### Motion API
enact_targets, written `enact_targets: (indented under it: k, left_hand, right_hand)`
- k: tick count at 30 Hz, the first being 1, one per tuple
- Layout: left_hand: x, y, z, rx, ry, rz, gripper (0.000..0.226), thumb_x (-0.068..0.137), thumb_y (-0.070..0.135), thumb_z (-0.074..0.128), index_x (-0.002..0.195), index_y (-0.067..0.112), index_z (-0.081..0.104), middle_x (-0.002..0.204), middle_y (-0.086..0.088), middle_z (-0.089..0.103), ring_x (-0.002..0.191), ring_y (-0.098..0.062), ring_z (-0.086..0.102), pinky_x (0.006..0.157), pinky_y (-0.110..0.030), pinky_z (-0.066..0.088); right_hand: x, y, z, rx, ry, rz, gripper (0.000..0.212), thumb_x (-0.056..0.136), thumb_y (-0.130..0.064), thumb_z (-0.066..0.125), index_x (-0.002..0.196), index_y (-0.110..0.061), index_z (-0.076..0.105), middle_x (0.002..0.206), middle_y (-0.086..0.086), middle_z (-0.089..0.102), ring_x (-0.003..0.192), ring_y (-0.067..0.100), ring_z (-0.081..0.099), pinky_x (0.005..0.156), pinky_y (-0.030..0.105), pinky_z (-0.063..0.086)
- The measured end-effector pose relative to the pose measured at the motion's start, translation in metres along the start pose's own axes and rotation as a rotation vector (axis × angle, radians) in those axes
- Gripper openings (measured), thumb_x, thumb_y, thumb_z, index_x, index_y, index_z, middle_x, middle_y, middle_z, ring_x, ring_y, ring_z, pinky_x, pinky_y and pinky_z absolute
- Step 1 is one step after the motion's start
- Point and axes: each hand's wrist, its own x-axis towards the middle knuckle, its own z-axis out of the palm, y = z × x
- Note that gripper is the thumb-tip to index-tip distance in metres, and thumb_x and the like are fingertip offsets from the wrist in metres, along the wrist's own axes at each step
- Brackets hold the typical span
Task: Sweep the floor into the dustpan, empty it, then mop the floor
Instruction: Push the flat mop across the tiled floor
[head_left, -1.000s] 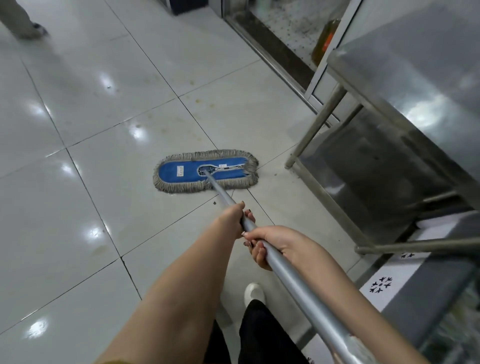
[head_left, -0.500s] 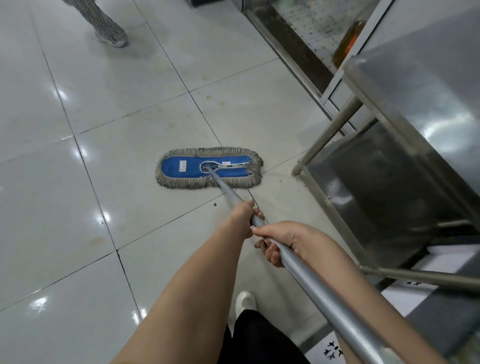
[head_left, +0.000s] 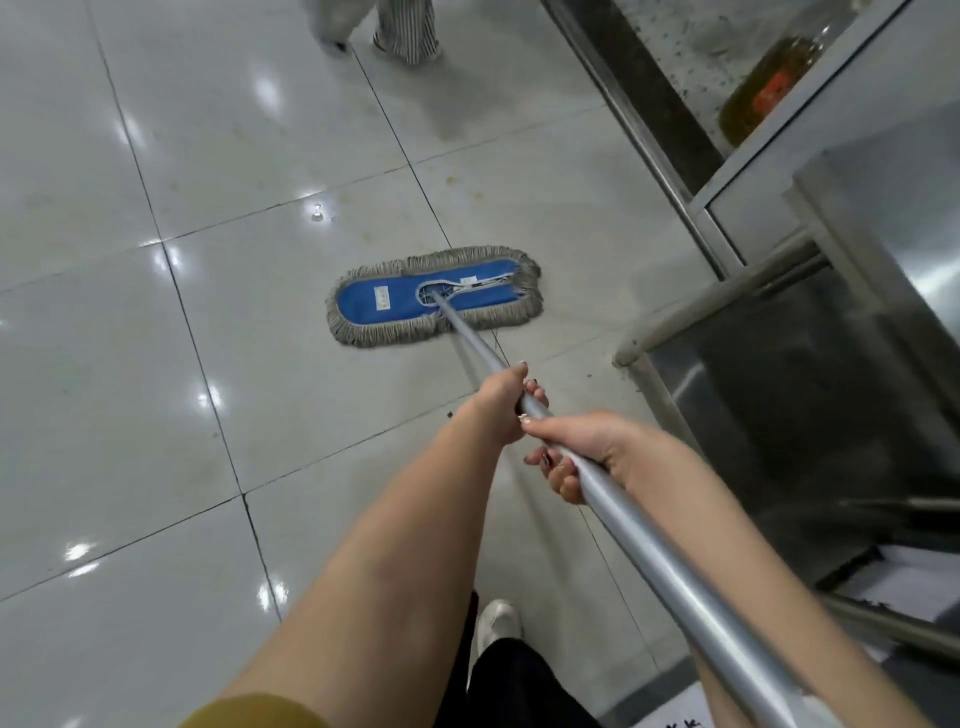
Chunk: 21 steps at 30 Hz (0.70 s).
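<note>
1. GRIP. L hand (head_left: 501, 402): closed round the mop handle (head_left: 649, 551), fingers wrapped under the tube, dark-painted nails showing on the far side. R hand (head_left: 576, 449): also gripping the handle, just behind the L hand and almost touching it; thumb laid along the top, fingers (head_left: 558, 470) curled underneath. L arm extended fwd from lower left. R forearm runs alongside the tube.

2. HANDLE. Grey metal tube, running diagonally from lower right up to the mop head (head_left: 434, 296). Joins the head at a centre swivel fitting.

3. MOP HEAD. Flat blue pad w/ grey fringe all round, small white label left of centre. Pos.: flat on the floor (head_left: 156, 364), ahead of both hands, lying across a grout line. Long axis roughly crosswise to the handle.

4. FLOOR. Glossy pale tiles w/ light reflections; faint brownish marks beyond the head.

5. SURROUNDINGS. Steel table (head_left: 883, 260) at right; its front leg (head_left: 717, 301) foots near the head's right end, not touching. Bottle of amber liquid (head_left: 763, 93) behind a glass panel, top right. Another person's striped trouser legs (head_left: 405, 31) at top edge. Operator's white shoe (head_left: 496, 618) and black trousers (head_left: 519, 686) below the arms.
</note>
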Motion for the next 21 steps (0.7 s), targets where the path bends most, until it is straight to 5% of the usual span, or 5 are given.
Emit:
enact_targets:
  k: [10,21]
  left_hand:
    - [0.013,0.085,-0.002,-0.003,-0.028,-0.06,0.034,0.1,0.027,0.042,0.071,0.012,0.037,0.056,0.002,0.035,0.047,-0.01,0.035,0.034,-0.013,0.036]
    - [0.041,0.145,0.036,-0.027,-0.057,-0.038,0.029,0.101,0.025,0.041,0.075,0.011,0.037,0.059,-0.001,0.036,0.05,-0.012,0.038,0.033,-0.013,0.038]
  right_hand:
    - [0.002,-0.082,0.027,0.008,0.016,0.005,0.041,0.096,-0.038,0.051,0.073,-0.004,0.044,0.036,-0.003,0.036,0.02,0.002,0.031,0.025,0.008,0.028]
    - [0.002,-0.157,-0.004,-0.048,0.043,0.021,0.041,0.093,-0.04,0.054,0.075,-0.004,0.05,0.042,-0.002,0.038,0.022,0.003,0.034,0.026,0.009,0.03]
